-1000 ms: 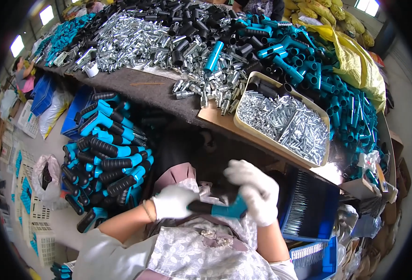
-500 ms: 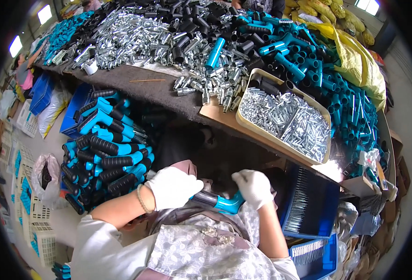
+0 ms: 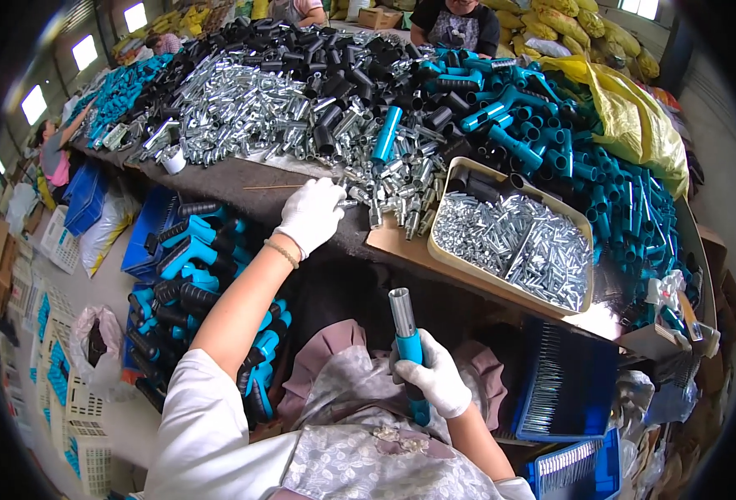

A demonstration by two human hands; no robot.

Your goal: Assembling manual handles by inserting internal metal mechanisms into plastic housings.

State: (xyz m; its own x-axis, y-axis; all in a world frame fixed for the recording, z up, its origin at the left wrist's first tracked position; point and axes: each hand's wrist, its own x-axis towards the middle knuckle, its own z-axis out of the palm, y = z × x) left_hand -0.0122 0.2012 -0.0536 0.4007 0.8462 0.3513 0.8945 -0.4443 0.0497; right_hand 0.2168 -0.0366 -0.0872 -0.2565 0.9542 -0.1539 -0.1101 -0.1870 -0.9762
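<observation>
My right hand [image 3: 437,379], in a white glove, is wrapped around a teal-and-black tool handle [image 3: 409,347]. The handle stands nearly upright in front of my apron, a shiny metal tube [image 3: 400,307] at its top end. My left hand [image 3: 312,217], gloved too, reaches to the table's front edge. Its fingertips are drawn together against the left end of a heap of small metal fittings [image 3: 401,193]; what they pinch, if anything, is hidden. A thin brown stick [image 3: 269,187] lies left of that hand.
Heaped on the table are metal sleeves [image 3: 239,112], black tubes [image 3: 334,79] and teal handle shells [image 3: 543,129]. A cream tray [image 3: 513,292] of pins and small parts sits at the right edge. Teal-and-black handles [image 3: 189,267] are stacked lower left. Blue bins [image 3: 580,417] hold metal rods lower right. Other people stand beyond.
My left hand has left the handle and moved up to the metal fittings. My right hand has turned the handle upright and lowered it toward my lap. The view has tilted up.
</observation>
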